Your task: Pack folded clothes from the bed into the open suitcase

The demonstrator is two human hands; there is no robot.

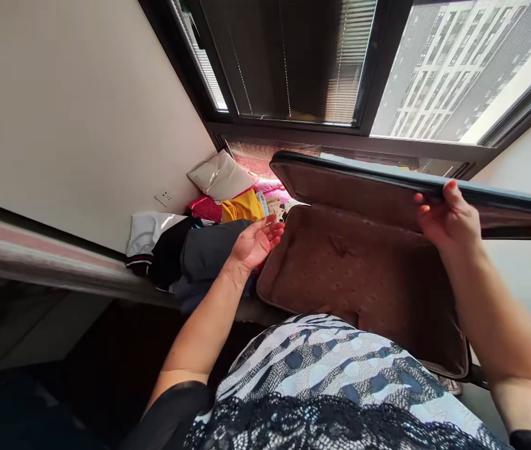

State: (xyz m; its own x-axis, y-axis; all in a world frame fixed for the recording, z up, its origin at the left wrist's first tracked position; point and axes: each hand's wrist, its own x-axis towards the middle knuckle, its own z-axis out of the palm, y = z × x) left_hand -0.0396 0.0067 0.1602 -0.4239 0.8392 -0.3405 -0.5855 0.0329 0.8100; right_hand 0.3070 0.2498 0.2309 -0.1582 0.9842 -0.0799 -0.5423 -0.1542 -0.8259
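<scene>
In front of me lies a suitcase (340,275) with a brown lining; nothing shows inside its base. Its lid (350,181) is raised and leans toward the window, with a zipper along the rim. My right hand (453,219) grips the lid's edge, thumb on top and fingers bent beneath. My left hand (257,242) hovers by the suitcase's left corner, palm up, fingers loosely spread and holding nothing. Just beyond and left of it are folded dark grey clothes (213,250).
A pile with a yellow garment (242,206), a beige cushion (221,177) and a white garment (150,231) lies along the left wall. A socket (164,198) is set in that wall. Dark-framed windows (363,69) with blinds rise behind the suitcase.
</scene>
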